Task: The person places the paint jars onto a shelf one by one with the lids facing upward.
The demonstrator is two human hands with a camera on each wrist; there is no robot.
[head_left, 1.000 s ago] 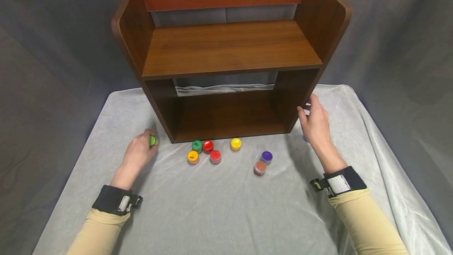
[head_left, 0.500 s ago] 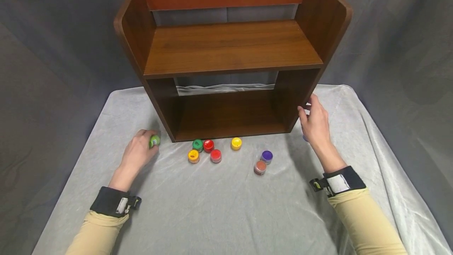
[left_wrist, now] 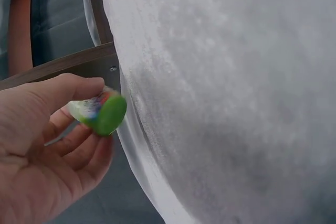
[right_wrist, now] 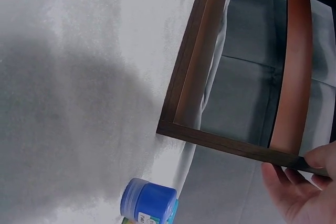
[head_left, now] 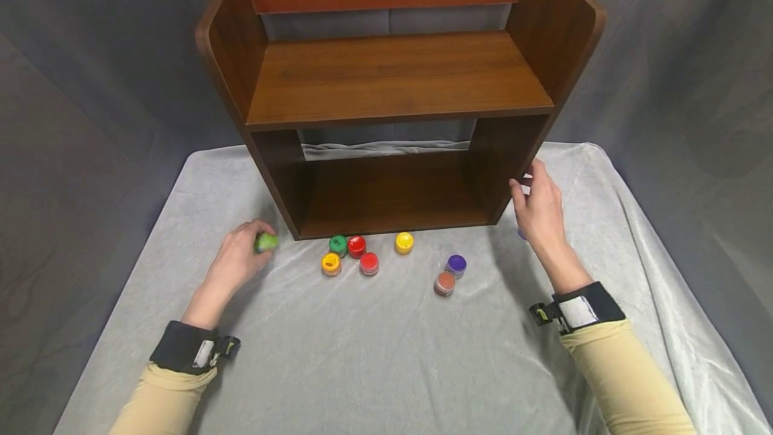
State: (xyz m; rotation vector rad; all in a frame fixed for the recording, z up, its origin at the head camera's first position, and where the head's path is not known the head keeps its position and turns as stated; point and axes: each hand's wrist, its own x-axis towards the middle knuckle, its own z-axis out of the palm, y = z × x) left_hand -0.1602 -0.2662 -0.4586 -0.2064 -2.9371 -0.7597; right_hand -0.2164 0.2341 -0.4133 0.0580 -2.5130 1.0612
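Note:
Beside the lower left corner of a brown wooden shelf (head_left: pixel 398 79), my left hand (head_left: pixel 232 260) pinches a small green paint jar (head_left: pixel 266 242) between thumb and fingers. The left wrist view has this jar (left_wrist: pixel 110 114) tilted, its green end facing the camera and its label blurred. My right hand (head_left: pixel 539 210) grips the front edge of the shelf's right side panel; the right wrist view shows thumb and fingers on opposite sides of that panel (right_wrist: pixel 236 148). A blue paint jar (right_wrist: pixel 149 200) stands on the cloth close by, mostly hidden behind the right hand in the head view.
Along the shelf's front stand a dark green jar (head_left: pixel 338 245), two red jars (head_left: pixel 370 263), an orange-yellow jar (head_left: pixel 331 262) and a yellow jar (head_left: pixel 404 242). Farther right are a purple jar (head_left: pixel 456 264) and a brown jar (head_left: pixel 445 282). Grey cloth (head_left: pixel 362 354) covers the table.
The green jar has turned in my left hand and shifted slightly right, so more of it shows past the fingers. My right hand keeps its hold on the shelf.

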